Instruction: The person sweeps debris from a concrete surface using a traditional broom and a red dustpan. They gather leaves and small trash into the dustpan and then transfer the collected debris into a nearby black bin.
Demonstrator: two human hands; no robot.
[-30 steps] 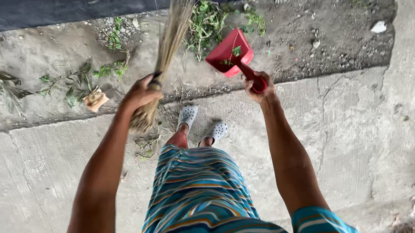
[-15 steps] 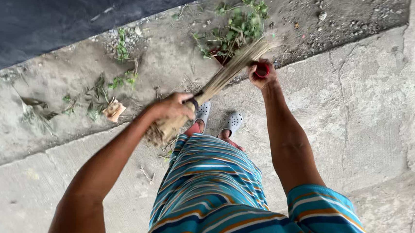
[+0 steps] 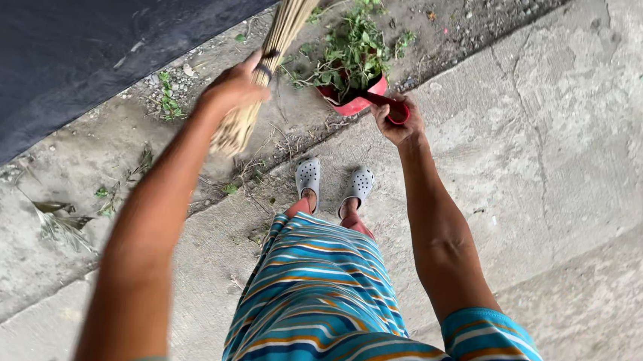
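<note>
Standing on the concrete floor (image 3: 563, 182), the person is gripping a straw broom (image 3: 270, 56) in the left hand (image 3: 234, 88), fingers wrapped tight round its bundle. Farther out, the right hand (image 3: 395, 121) is clamping the handle of a red dustpan (image 3: 357, 100), already holding green weeds (image 3: 357, 47). Sweeping looks partly done: dry leaves (image 3: 62, 219) and weed scraps (image 3: 165, 94) are lying unswept at left.

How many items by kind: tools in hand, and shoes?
Straw broom, in left hand: 1
Red dustpan, in right hand: 1
Grey perforated clogs: 2
Total: 4
</note>
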